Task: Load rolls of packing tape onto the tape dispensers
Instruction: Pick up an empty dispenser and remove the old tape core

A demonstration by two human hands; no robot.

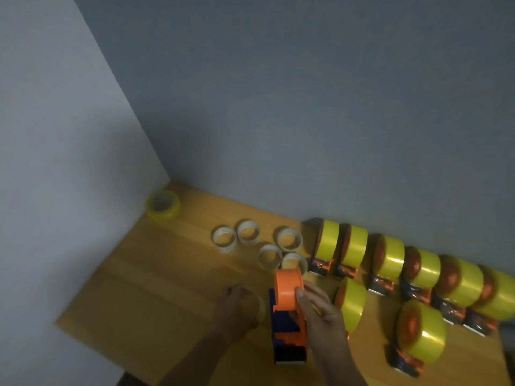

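The right hand grips the orange dispenser by its bare hub, thumb on the wheel. The left hand curls around an empty core just beside it. Bare wooden table lies open leftward to its edge. Loaded dispensers line the wall; one yellow tape roll sits in the corner.

empty cores left of loaded dispensers

No readable text, label, brand or number shows anywhere; the dark packaging cards under the yellow tape dispensers are too blurred to read
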